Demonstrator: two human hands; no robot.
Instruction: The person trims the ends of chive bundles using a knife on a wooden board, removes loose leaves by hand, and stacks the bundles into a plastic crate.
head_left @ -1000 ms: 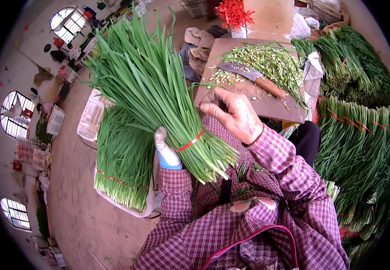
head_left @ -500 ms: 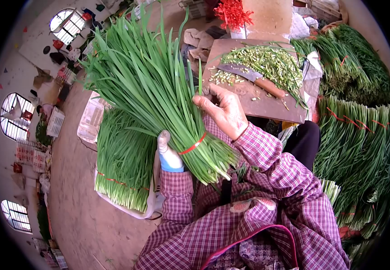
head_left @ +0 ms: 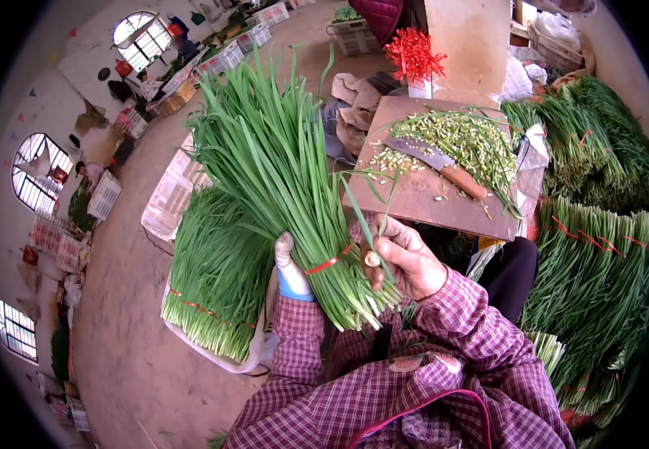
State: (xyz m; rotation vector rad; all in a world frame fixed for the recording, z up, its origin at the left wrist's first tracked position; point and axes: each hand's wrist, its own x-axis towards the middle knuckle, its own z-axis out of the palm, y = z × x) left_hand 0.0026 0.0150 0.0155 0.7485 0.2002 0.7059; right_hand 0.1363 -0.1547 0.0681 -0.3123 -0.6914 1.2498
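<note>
My left hand (head_left: 290, 269), in a pale glove with a blue cuff, is closed around the lower part of a large bunch of garlic chives (head_left: 283, 172). A red band (head_left: 329, 262) circles the bunch near its cut ends, which point down toward my lap. Most of the left fingers are hidden behind the leaves. Bare and pinched together, my right hand (head_left: 412, 260) grips a loose chive leaf (head_left: 365, 224) just right of the bunch's base. A thin stem also rises from those fingers.
A brown board (head_left: 406, 198) holds a knife (head_left: 440, 166) and chopped chive ends (head_left: 463, 136). Banded chives fill a crate (head_left: 246, 365) at left; more chive bundles (head_left: 594, 299) are stacked at right. Red ties (head_left: 415, 56) hang beyond the board. People sit far off left.
My right hand has moved down from the bunch's side to near its base, now with a loose leaf pinched in it. The view has tilted, so everything sits slightly lower and to the right.
</note>
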